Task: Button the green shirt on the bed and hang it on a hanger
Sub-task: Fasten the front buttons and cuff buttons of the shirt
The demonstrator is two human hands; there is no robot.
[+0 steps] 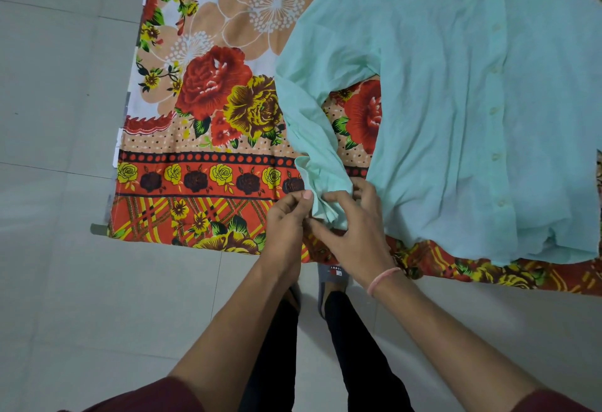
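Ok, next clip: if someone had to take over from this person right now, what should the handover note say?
Left hand: pinches the edge of the sleeve cuff.
Right hand: grips the same cuff from the other side.
Things: the green shirt lies spread on the floral bed sheet, with the cuff at the near edge of the bed. No hanger is in view.
Done: the front buttons look fastened as far as the frame shows; the collar end is cut off.
Left: finish this cuff, check the other sleeve and the top button, then find a hanger and hang the shirt.
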